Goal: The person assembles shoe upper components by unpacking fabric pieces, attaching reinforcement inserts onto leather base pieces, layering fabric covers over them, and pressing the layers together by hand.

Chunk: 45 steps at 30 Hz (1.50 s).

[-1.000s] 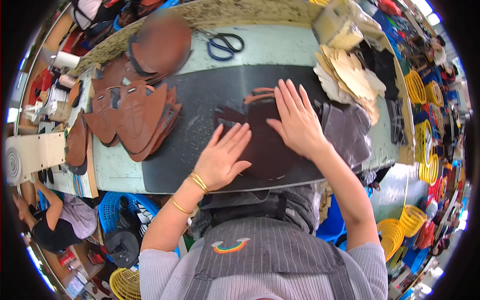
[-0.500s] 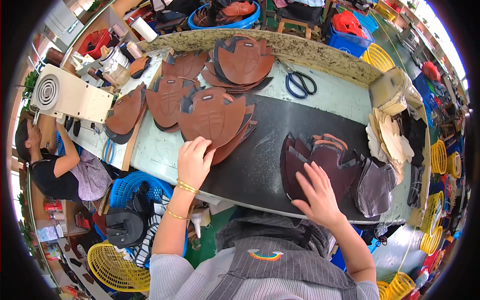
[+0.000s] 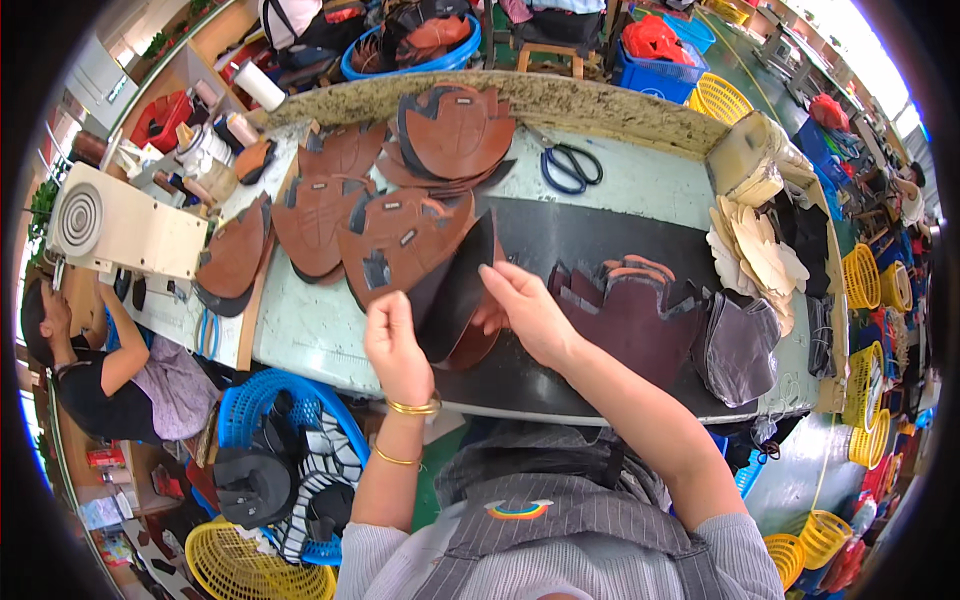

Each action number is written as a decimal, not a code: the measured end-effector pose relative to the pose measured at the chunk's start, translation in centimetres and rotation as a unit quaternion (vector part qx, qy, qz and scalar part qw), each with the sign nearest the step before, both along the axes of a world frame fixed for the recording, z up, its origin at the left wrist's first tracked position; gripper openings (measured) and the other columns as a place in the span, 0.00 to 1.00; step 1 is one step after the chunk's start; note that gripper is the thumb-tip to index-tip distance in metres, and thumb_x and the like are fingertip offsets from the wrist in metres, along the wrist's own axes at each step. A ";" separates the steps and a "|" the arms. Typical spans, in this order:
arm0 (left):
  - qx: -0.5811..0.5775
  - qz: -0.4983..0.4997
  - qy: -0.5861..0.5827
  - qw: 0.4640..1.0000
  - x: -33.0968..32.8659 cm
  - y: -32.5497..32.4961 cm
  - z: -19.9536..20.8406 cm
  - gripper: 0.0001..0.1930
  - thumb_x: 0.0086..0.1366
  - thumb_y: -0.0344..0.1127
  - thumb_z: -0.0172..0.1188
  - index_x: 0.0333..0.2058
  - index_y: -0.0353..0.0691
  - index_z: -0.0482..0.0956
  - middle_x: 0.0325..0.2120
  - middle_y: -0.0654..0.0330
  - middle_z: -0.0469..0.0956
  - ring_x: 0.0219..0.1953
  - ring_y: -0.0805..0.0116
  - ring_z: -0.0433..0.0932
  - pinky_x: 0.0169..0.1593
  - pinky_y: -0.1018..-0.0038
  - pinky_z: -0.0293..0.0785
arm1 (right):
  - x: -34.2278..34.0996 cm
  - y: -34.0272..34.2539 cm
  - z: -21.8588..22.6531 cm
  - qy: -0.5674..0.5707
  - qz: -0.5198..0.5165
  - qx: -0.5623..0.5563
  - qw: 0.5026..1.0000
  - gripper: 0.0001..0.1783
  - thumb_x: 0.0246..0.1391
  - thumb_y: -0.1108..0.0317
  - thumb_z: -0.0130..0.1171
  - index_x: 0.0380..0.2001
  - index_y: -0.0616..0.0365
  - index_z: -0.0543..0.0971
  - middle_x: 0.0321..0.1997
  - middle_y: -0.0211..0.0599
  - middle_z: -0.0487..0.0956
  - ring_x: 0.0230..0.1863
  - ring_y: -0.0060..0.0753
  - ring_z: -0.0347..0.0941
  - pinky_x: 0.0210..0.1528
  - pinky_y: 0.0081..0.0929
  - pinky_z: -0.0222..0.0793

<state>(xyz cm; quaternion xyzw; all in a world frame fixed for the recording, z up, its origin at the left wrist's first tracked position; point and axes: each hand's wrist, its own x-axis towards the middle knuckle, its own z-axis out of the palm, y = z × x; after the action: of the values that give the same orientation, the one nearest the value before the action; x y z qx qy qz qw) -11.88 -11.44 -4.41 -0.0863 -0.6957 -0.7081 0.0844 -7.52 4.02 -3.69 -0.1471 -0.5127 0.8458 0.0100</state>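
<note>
A brown leather piece (image 3: pixel 462 285) is lifted from the near pile, its black underside turned up. My right hand (image 3: pixel 530 312) pinches its right edge between thumb and fingers. My left hand (image 3: pixel 398 352), with two gold bangles at the wrist, is closed by the pile's near edge; whatever its curled fingers hold is hidden. Under the lifted piece lies the pile of brown leather pieces (image 3: pixel 400 240), with notched edges and small dark labels. More brown leather piles (image 3: pixel 455 135) lie behind and to the left. Dark maroon leather pieces (image 3: pixel 630 325) rest on the black mat, right of my hands.
Dark-handled scissors (image 3: pixel 570 168) lie at the back of the table. Cream petal-shaped pieces (image 3: pixel 755 250) and grey-black pieces (image 3: pixel 737 350) sit at the right. A raised border (image 3: pixel 560 95) runs along the back. A co-worker (image 3: pixel 110 370) sits at the left beside a cream machine (image 3: pixel 130 225).
My right hand has left the maroon pieces and moved left, gripping a brown piece's edge and turning its black side up. My left hand has come slightly lower, its fingers curled.
</note>
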 end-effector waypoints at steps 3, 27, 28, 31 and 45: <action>-0.062 0.143 0.102 0.983 -1.2 -0.3 2.8 0.07 0.69 0.33 0.51 0.34 0.34 0.72 0.30 0.66 0.70 0.32 0.78 0.66 0.40 0.82 0.64 | 1.1 1.3 1.3 0.060 -0.050 0.144 0.987 0.13 0.64 0.63 0.48 0.28 0.58 0.69 0.22 0.26 0.71 0.25 0.18 0.71 0.26 0.17 0.68; -0.346 -0.459 0.372 0.729 11.7 11.9 0.0 0.21 0.50 0.46 0.65 0.40 0.41 0.79 0.47 0.60 0.75 0.46 0.59 0.70 0.53 0.64 0.60 | 18.9 30.2 -2.2 -0.158 -0.338 0.835 0.404 0.17 0.55 0.56 0.56 0.34 0.60 0.74 0.30 0.49 0.79 0.33 0.52 0.75 0.34 0.43 0.69; -0.339 -0.474 0.356 0.730 11.5 12.3 0.3 0.20 0.51 0.47 0.65 0.38 0.40 0.80 0.44 0.60 0.76 0.44 0.59 0.71 0.51 0.63 0.61 | 19.4 30.8 -2.8 -0.154 -0.345 0.834 0.401 0.17 0.55 0.56 0.56 0.34 0.60 0.74 0.30 0.49 0.79 0.33 0.52 0.75 0.34 0.43 0.69; -0.307 -0.467 0.310 0.769 10.2 13.8 1.4 0.15 0.52 0.43 0.66 0.34 0.39 0.80 0.36 0.60 0.79 0.40 0.59 0.73 0.46 0.64 0.66 | 18.8 29.5 -1.3 -0.179 -0.231 0.813 0.503 0.13 0.56 0.61 0.53 0.37 0.60 0.74 0.31 0.48 0.79 0.34 0.50 0.75 0.35 0.43 0.70; 0.102 -0.539 -0.240 0.801 9.4 25.3 4.9 0.13 0.66 0.33 0.56 0.46 0.32 0.73 0.38 0.62 0.78 0.38 0.76 0.77 0.43 0.79 0.75 | 20.2 18.9 4.5 0.140 -0.243 0.842 0.461 0.19 0.37 0.79 0.58 0.39 0.67 0.78 0.40 0.43 0.80 0.41 0.41 0.77 0.40 0.30 0.75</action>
<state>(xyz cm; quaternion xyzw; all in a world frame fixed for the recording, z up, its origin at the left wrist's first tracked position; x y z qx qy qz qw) -2.52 13.91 0.44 -0.2655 -0.4585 -0.7045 -0.4722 12.66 22.96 0.78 -0.0660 -0.9112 -0.0230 0.4059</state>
